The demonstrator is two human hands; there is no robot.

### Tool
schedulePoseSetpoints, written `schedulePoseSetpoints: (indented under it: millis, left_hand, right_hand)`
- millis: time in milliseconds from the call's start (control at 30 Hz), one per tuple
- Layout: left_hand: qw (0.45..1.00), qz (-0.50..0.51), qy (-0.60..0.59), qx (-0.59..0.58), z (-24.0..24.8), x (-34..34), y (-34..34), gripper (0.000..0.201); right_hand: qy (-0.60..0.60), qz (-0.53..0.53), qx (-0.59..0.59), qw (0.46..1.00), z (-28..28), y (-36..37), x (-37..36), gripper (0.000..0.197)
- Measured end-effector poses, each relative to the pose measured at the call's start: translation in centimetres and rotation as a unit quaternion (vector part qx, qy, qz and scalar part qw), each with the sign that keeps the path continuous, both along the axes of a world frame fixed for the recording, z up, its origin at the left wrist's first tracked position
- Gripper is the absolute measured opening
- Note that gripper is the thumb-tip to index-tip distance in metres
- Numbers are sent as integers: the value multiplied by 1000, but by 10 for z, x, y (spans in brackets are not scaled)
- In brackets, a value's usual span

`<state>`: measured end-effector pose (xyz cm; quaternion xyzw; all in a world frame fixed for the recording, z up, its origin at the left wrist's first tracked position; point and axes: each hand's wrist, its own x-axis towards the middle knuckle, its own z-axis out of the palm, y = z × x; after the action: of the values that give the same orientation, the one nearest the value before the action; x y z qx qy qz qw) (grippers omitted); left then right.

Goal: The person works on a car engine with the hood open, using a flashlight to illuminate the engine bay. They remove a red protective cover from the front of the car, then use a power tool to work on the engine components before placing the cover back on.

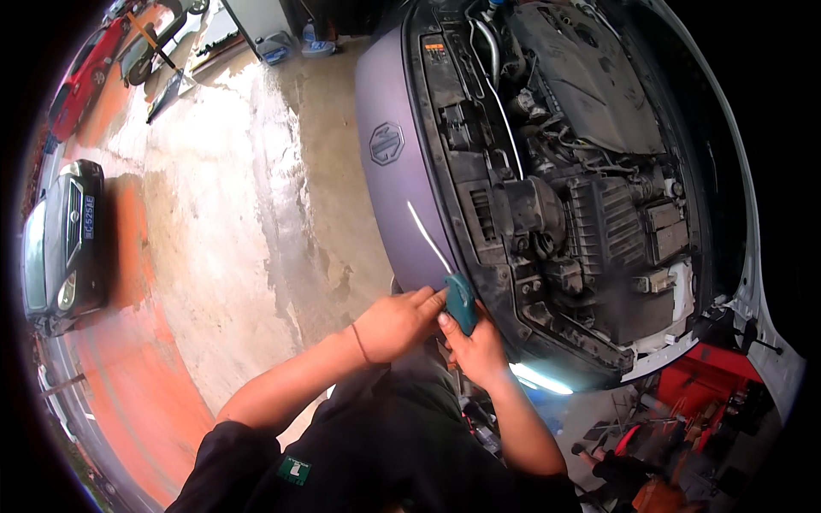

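A teal air blow gun (462, 304) with a long, thin silver nozzle (428, 237) is held in front of my body, beside the front edge of a car. My right hand (477, 346) wraps round its body from the right, thumb toward the left. From the left, my left hand (398, 325) closes its fingers against the gun's near side; its fingertips are partly hidden. The nozzle points away and to the left, over the car's purple-grey front panel (402, 162).
On the right lies an open engine bay with a black engine cover (590, 77) and air filter box (611, 222). A lit lamp (540, 379) glows at its near corner. Red tool storage (710, 372) and scattered tools are lower right. A dark car (68, 248) stands far left.
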<state>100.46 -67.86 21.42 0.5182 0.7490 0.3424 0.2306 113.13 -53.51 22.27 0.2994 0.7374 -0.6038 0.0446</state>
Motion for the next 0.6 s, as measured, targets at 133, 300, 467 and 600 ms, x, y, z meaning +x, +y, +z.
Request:
schedulePoseSetpoints:
  millis: [133,300,467,600]
  left_hand:
    - [991,-84,5,-106,-12,-45,12,64]
    - [976,-98,-12,-195,-36,-111,6,63]
    - [953,-136,-21,-270,-70,-176,-4,60]
    - [951,-172,-28,-257,-73,-232,25,58]
  right_hand:
    - [-85,-147,-32,985,-26,42,-37,37]
    - [-230,-50,264,935,-50,111,-125,40]
    - [-292,-2,306,906,-92,109,-218,42]
    - [-352,-12,302,886,-116,122,-272,43]
